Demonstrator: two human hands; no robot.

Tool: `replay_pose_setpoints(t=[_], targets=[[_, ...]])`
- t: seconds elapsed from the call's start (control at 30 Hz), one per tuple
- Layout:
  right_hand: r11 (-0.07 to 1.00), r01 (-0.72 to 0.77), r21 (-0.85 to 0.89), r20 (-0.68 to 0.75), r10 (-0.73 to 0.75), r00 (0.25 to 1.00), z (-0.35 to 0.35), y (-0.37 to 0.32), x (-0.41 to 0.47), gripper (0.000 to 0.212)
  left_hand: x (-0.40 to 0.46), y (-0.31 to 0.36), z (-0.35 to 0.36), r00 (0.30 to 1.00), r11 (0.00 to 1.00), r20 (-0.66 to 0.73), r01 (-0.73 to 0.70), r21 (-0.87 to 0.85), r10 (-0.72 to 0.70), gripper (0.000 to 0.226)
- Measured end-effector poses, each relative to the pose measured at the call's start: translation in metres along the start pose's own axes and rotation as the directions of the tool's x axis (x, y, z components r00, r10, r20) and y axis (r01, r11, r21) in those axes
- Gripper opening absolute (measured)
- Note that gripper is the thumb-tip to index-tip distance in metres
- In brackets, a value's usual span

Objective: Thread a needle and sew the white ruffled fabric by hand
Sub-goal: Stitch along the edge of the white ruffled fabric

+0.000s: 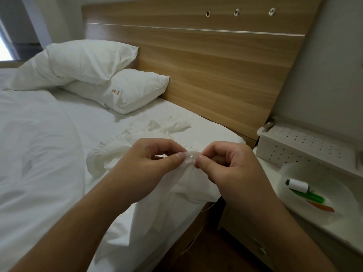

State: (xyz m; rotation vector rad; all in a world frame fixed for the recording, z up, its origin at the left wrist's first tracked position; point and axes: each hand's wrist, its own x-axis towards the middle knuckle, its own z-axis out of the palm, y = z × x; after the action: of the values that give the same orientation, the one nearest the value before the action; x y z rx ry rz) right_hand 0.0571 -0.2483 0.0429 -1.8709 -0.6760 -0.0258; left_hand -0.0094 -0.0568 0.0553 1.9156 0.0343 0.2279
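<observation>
Pinching fabric (pixel 182 173) at bed edge (pixel 196 209): both hands.

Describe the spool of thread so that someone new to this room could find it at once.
Look right of the bed, at the white nightstand. A translucent bowl sits there, and the spool lies in it. It is the only white cylinder, lying on the green tool beside an orange one.

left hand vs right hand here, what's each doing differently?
The left hand pinches the gathered edge of the white ruffled fabric; the right hand pinches the needle at that edge. The left comes in over the bed, the right from the nightstand side. Both use a thumb-and-finger grip.
</observation>
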Motion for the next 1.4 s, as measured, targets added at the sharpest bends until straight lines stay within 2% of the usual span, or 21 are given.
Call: replay_pose_setpoints(t=[0.17,0.23,0.33,0.4,0.53,0.9,1.17,1.4], targets=[[0.999,0.01,-0.043,-0.012,-0.011,1.0,0.001,0.003,0.0,0.01,0.0,-0.001,0.0,1.0,1.0,-0.004,-0.008,-0.006,0.008,0.019],[1.0,-0.001,-0.009,-0.003,0.001,1.0,0.0,0.002,0.0,0.004,0.0,-0.001,-0.001,1.0,1.0,-0.005,-0.013,0.0,0.013,0.018],[0.999,-0.013,0.032,0.033,0.012,0.999,-0.001,0.001,-0.001,0.026,0.0,-0.002,-0.001,1.0,1.0,-0.005,-0.031,0.008,0.031,0.018],[0.998,-0.018,0.054,0.068,0.014,0.998,-0.002,0.002,0.0,0.031,0.0,-0.002,0.0,0.998,0.998,-0.006,-0.055,0.035,0.055,0.018],[0.998,-0.026,0.05,0.101,0.021,0.995,-0.001,0.006,0.002,0.007,0.002,-0.005,-0.001,0.993,0.986,0.002,-0.116,0.118,0.116,0.02],[0.998,-0.031,-0.049,0.025,0.032,0.999,0.003,0.007,0.002,0.01,0.005,-0.01,0.002,0.976,0.914,-0.036,-0.187,0.359,0.214,0.015],[0.991,-0.025,-0.129,-0.037,0.02,0.999,0.006,0.006,0.0,0.011,0.002,-0.007,0.006,0.971,0.901,-0.07,-0.184,0.393,0.229,0.012],[0.979,-0.006,-0.205,-0.079,-0.011,0.997,0.012,0.005,-0.002,0.014,0.0,-0.003,0.01,0.967,0.877,-0.041,-0.208,0.433,0.25,0.012]])
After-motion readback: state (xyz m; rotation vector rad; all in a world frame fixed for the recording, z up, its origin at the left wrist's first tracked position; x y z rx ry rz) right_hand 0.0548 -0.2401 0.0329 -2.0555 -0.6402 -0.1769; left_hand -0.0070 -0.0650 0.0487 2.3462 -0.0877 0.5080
